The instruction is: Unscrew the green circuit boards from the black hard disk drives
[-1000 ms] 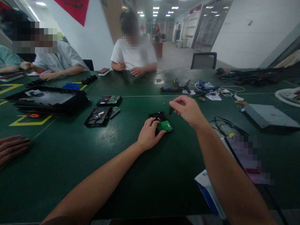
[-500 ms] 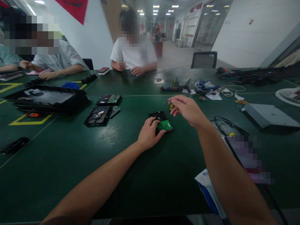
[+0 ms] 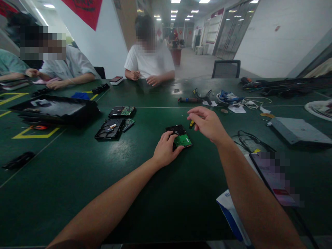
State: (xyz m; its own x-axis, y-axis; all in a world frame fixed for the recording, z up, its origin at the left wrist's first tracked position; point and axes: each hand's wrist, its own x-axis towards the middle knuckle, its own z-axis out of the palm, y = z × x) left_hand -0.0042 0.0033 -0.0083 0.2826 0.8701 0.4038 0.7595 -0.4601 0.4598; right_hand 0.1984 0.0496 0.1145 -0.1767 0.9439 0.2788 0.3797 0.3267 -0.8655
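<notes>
Resting on the bench (image 3: 176,207) in the head view, the hard drive (image 3: 178,130) lay flat w/ its green board (image 3: 184,140) up. The L hand (image 3: 164,148) was bent over its left side, gripping it, thumb by the near edge. The R hand (image 3: 206,122) was just beyond the drive's right side, fingers curled; a small yellow-and-black tool (image 3: 192,123) showed under the fingertips, but couldn't tell if pinched or loose. The drive was prob. heavy for its size, stiff, its case smooth & a bit slippery. The board looked like the fragile part, so best hold was prob. the long side edges, thumb opp. fingers, no pressure on the green. Another drive (image 3: 118,112) & an open black case (image 3: 107,128) sat well apart, to the left.
</notes>
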